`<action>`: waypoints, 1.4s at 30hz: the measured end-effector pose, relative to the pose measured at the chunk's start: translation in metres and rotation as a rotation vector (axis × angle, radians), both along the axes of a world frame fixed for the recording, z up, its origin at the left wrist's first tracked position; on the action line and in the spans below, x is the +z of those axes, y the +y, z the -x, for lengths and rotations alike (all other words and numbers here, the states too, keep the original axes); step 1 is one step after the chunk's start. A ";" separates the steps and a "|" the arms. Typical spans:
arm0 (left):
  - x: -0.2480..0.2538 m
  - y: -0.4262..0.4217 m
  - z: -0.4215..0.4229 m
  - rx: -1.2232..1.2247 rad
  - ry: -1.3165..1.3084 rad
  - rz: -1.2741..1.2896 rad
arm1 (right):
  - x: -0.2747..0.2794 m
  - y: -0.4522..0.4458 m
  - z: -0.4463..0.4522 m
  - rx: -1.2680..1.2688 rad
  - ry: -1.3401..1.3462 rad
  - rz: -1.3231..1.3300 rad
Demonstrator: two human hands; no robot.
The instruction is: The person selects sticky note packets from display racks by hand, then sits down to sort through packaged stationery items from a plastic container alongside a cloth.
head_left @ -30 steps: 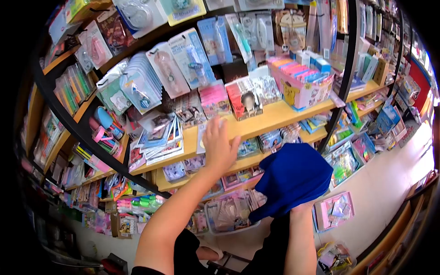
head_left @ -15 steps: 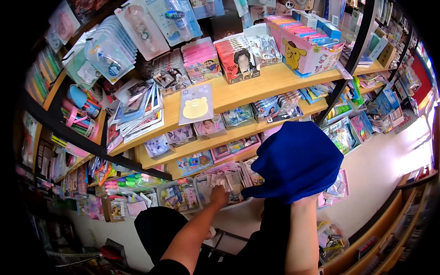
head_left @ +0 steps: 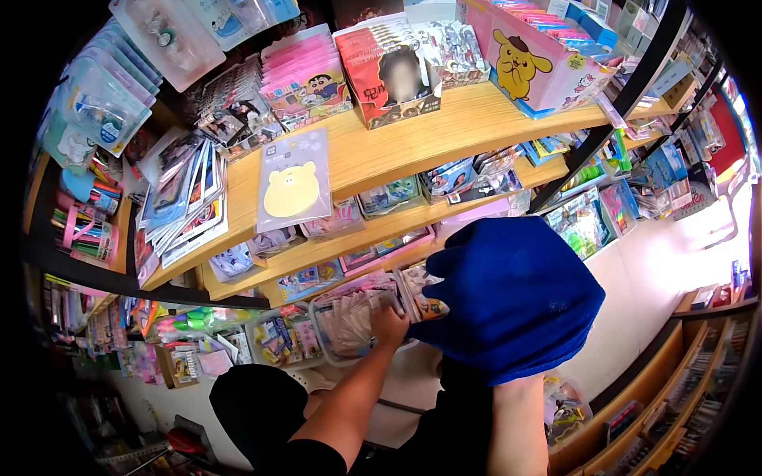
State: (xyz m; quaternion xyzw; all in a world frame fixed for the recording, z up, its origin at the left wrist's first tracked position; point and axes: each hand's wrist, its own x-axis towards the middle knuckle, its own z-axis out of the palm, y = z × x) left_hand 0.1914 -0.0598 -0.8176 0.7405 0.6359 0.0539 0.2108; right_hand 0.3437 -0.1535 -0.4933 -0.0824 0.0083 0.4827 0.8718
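My right hand (head_left: 516, 297) wears a loose blue cloth glove (head_left: 540, 285) with a wide hem at the wrist. Its finger-shaped lobes point left and stand apart; nothing shows between them. The glove is held above the floor, before the lower shelves, and hides part of them. My left hand is out of sight. Another person in black crouches below, dark head (head_left: 258, 408) at the lower left. That person's hand (head_left: 389, 324) reaches into a clear plastic bin (head_left: 321, 337) of small flat packets.
The wooden top shelf (head_left: 381, 151) holds boxes of cards, a pink dog-print box (head_left: 548, 67), a grey bear-print sheet (head_left: 292, 182) and a stack of cards (head_left: 186, 202). Black posts (head_left: 651, 67) frame it. More bins line the floor. A wooden rack (head_left: 667, 373) stands lower right.
My view has shifted, and the shelf goods appear further left and larger. My gloved right hand looks larger and slightly lower. The other person's hand has moved to the bin's right side.
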 end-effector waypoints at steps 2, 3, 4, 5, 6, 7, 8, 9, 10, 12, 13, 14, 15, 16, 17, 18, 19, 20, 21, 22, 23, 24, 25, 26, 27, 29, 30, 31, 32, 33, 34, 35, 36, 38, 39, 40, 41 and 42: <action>-0.010 0.006 0.005 0.035 -0.061 0.061 | -0.002 0.003 0.001 0.008 0.037 0.010; -0.013 0.008 0.010 0.056 -0.089 0.058 | -0.002 0.005 0.001 0.009 0.060 0.017; -0.016 0.011 0.014 0.077 -0.118 0.051 | -0.002 0.006 0.002 0.012 0.083 0.025; -0.027 0.013 0.019 0.145 -0.130 -0.017 | -0.001 0.009 0.003 0.011 0.109 0.030; -0.037 0.016 0.028 0.162 -0.283 -0.042 | 0.001 0.011 0.003 0.014 0.128 0.030; -0.035 0.021 0.038 0.178 -0.436 -0.068 | 0.002 0.014 0.004 0.011 0.156 0.031; -0.032 0.028 0.047 0.193 -0.590 -0.098 | 0.003 0.017 0.004 0.031 0.117 -0.004; -0.010 0.031 0.055 0.234 -0.677 0.038 | 0.003 0.019 0.004 0.050 0.077 -0.040; 0.015 0.033 0.063 0.251 -0.745 0.044 | 0.004 0.023 0.005 0.072 0.039 -0.076; 0.064 0.034 0.081 0.286 -0.884 0.050 | 0.007 0.028 0.005 0.057 -0.062 0.091; 0.082 0.032 0.093 0.301 -0.916 0.110 | 0.006 0.031 0.004 0.061 -0.158 0.124; 0.102 0.030 0.101 0.309 -0.982 0.097 | 0.003 0.033 0.004 0.065 -0.254 0.155; 0.122 0.026 0.109 0.315 -1.049 0.083 | -0.007 0.036 0.002 0.065 -0.364 0.135; 0.141 0.023 0.116 0.319 -1.117 0.069 | -0.020 0.038 -0.001 0.063 -0.475 0.112; 0.157 0.018 0.123 0.288 -1.171 0.002 | -0.016 0.039 0.004 0.076 -0.447 0.098; 0.172 0.013 0.130 0.286 -1.202 0.000 | -0.012 0.039 0.008 0.090 -0.420 0.084; 0.186 0.008 0.136 0.285 -1.234 -0.001 | 0.003 0.037 0.015 0.126 -0.256 0.081; 0.196 0.003 0.143 0.284 -1.267 -0.003 | 0.015 0.036 0.022 0.166 -0.092 0.080; 0.203 -0.002 0.152 0.261 -1.236 -0.013 | 0.015 0.036 0.028 0.196 -0.113 0.065; 0.218 -0.007 0.154 0.254 -1.255 -0.048 | 0.009 0.036 0.034 0.226 -0.134 0.049; 0.240 -0.014 0.153 0.246 -1.275 -0.082 | 0.006 0.035 0.040 0.256 -0.155 0.034; 0.258 -0.020 0.154 0.238 -1.294 -0.117 | 0.006 0.034 0.047 0.297 -0.180 0.031; 0.268 -0.023 0.157 0.185 -1.251 -0.192 | 0.009 0.033 0.054 0.336 -0.207 0.029; 0.280 -0.027 0.159 0.164 -1.265 -0.210 | 0.012 0.033 0.061 0.372 -0.234 0.028; 0.293 -0.030 0.159 0.141 -1.280 -0.227 | 0.017 0.036 0.067 0.390 -0.597 0.050; 0.311 -0.038 0.155 0.106 -1.297 -0.247 | 0.033 0.048 0.077 0.276 -1.665 0.082; 0.316 -0.043 0.150 0.092 -1.301 -0.248 | 0.042 0.046 0.087 0.138 -1.955 0.099; 0.323 -0.048 0.144 0.075 -1.304 -0.246 | 0.052 0.045 0.098 -0.044 -2.225 0.124; 0.339 -0.059 0.137 0.045 -1.183 -0.190 | 0.058 0.029 0.119 -0.207 -2.072 0.143; 0.341 -0.070 0.127 -0.014 -1.206 -0.179 | 0.036 0.022 0.136 -0.234 -2.062 0.070; 0.337 -0.079 0.118 -0.074 -1.228 -0.165 | 0.017 0.018 0.149 -0.261 -2.052 0.000; 0.334 -0.081 0.113 0.001 -1.424 0.009 | 0.016 0.017 0.153 -0.290 -1.997 0.015; 0.330 -0.080 0.108 0.083 -1.610 0.193 | 0.017 0.016 0.156 -0.317 -1.943 0.030; 0.333 -0.078 0.100 0.232 -1.810 0.470 | 0.013 0.018 0.155 -0.365 -1.892 0.030; 0.338 -0.076 0.097 0.295 -1.825 0.557 | 0.007 0.022 0.154 -0.387 -1.891 0.022; 0.342 -0.075 0.094 0.359 -1.838 0.646 | 0.008 0.024 0.153 -0.410 -1.890 0.015; 0.342 -0.073 0.093 0.350 -1.820 0.676 | 0.011 0.023 0.151 -0.438 -1.913 0.044; 0.340 -0.070 0.092 0.342 -1.804 0.705 | 0.017 0.024 0.148 -0.430 -1.918 0.145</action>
